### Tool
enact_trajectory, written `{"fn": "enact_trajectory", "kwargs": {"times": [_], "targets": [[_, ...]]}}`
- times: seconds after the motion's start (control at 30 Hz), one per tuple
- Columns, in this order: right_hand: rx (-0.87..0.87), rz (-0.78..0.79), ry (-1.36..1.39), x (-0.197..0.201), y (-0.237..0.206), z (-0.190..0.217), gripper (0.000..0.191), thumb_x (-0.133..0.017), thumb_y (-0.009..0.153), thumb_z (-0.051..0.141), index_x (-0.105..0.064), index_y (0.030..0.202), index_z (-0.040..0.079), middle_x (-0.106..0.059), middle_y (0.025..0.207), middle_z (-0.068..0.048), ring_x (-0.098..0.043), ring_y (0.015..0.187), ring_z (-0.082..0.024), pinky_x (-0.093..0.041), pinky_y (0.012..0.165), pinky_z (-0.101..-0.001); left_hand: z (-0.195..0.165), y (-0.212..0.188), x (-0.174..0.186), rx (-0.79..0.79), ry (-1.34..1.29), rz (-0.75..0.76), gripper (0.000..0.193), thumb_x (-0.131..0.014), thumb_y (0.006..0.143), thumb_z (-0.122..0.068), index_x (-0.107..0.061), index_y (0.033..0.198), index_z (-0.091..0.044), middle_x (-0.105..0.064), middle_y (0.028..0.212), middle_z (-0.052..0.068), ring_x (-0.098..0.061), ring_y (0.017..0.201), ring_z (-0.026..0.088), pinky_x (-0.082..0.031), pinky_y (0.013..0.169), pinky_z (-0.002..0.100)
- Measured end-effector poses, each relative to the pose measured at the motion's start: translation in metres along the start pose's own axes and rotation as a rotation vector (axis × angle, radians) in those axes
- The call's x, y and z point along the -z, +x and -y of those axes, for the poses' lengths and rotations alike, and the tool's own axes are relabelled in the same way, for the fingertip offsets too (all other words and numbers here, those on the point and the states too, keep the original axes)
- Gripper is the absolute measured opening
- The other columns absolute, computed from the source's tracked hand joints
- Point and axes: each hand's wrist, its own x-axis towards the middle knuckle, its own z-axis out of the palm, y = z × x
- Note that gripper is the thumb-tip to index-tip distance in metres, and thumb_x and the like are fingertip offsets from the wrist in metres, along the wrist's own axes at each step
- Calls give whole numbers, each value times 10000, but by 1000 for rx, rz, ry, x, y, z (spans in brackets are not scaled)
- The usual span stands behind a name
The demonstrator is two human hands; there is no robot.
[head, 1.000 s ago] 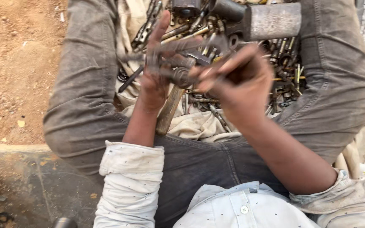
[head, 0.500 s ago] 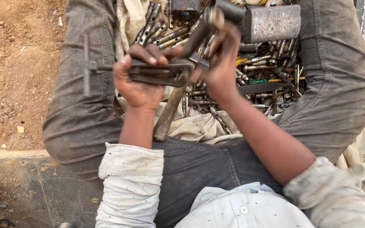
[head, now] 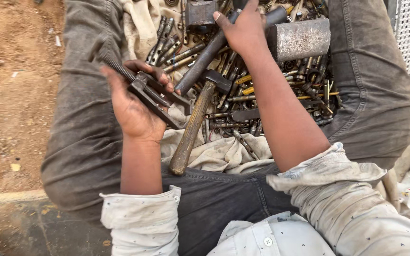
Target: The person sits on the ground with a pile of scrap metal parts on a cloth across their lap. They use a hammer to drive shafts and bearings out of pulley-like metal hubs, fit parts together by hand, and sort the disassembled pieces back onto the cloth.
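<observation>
While the left hand (head: 134, 106) keeps its grip on the puller (head: 155, 97), the right hand (head: 245, 28) has let go of it and gone forward into the pile. Half a second ago both hands were closed together around the puller in front of the chest; now only the left one has it, fingers curled round the dark body, with the threaded screw (head: 119, 70) sticking out up and to the left past the thumb. The puller sits above the left thigh, clear of the heap.

The right hand is at the far edge of the lap, fingers closed over a long dark bar (head: 205, 57) that slants down toward the puller; its lower end lies just beside the left fingers. Whether the bar is lifted or only touched, I cannot tell. Just beside this hand lies a grey cylinder (head: 300, 38).

Between the thighs, a cloth (head: 224, 154) carries a heap of bolts (head: 271, 95) and small parts, and a hammer (head: 195, 125) lies across it, wooden handle toward the body. Judging by the shift, the two-handed fiddling with the puller has paused and a second tool is being picked out to go with it.
</observation>
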Motion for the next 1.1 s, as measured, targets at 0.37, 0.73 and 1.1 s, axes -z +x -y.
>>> {"fn": "enact_trajectory", "kwargs": {"times": [0.37,0.73,1.1], "targets": [[331,-92,208,-12,-27,-15,713,-986,805,144,-445,1236,-22,-600,1115,-182,-630,1030,-313,-532,913,-414,-8,-1,5,131,-25,-78,546,-460,1034,-600,-579,979,-71,-605,802,92,-619,733,253,-553,726,457],[32,155,1089,-27,-100,7,646,-910,803,42,-551,1340,45,-662,1271,-158,-717,1168,-253,-642,1085,-383,-43,-15,12,-307,532,61,469,-599,1143,-485,-620,1111,-18,-686,899,128,-715,796,248,-602,716,350],[883,229,838,19,-133,32,723,-808,1060,-82,-340,1498,253,-602,1412,-136,-713,1190,-203,-654,954,-335,-73,-54,-10,-403,671,256,448,-511,1222,-441,-542,1084,-16,-655,1068,129,-741,928,220,-627,780,354]]}}
